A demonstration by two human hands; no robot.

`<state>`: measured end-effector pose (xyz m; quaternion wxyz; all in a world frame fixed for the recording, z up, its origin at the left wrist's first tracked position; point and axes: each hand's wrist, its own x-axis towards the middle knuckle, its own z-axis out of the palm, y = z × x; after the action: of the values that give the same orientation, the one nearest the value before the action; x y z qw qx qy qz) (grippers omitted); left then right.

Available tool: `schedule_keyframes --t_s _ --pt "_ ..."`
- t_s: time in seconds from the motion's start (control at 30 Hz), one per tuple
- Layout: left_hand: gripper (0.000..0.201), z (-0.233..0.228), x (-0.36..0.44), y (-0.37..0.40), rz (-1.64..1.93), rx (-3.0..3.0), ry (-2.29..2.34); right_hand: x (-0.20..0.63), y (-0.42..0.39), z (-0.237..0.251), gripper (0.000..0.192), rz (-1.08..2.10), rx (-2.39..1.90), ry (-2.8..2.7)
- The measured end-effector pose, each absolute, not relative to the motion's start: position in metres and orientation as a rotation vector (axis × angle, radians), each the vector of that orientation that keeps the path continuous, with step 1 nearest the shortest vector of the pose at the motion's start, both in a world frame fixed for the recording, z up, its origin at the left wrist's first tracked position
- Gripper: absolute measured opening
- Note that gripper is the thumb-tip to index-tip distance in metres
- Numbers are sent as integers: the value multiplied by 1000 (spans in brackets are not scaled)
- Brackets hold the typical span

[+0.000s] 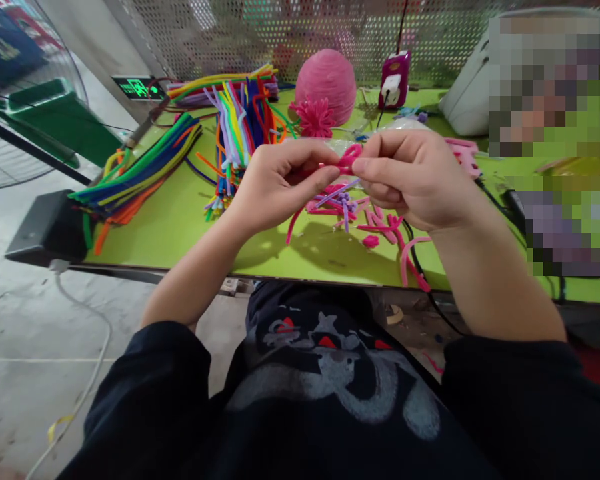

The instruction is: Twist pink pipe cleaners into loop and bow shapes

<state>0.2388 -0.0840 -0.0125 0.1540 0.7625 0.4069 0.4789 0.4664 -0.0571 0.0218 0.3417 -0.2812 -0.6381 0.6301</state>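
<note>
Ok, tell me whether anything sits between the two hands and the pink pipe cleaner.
Nothing visible does. The left hand and the right hand both pinch the pink pipe cleaner directly, above the green table and the loose pink pieces.

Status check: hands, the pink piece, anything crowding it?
Left hand and right hand both pinching bent hot-pink fuzzy pipe cleaner above green table. Loose pink and purple pipe-cleaner pieces lie underneath, apart.

A green counter (180,220) stands over a grey concrete floor (25,333). Behind it runs a perforated metal screen (290,27). At left, a fan guard (10,153) and a white cable (87,313).
</note>
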Motion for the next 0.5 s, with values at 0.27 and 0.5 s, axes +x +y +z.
schedule_keyframes --t_s 0.27,0.5 --pt "51 -11 239 -83 1310 2103 1073 466 -67 25 23 1254 -782 -1780" --pt "50 -19 245 -77 1371 2000 1063 471 -65 26 17 1196 -759 -1786"
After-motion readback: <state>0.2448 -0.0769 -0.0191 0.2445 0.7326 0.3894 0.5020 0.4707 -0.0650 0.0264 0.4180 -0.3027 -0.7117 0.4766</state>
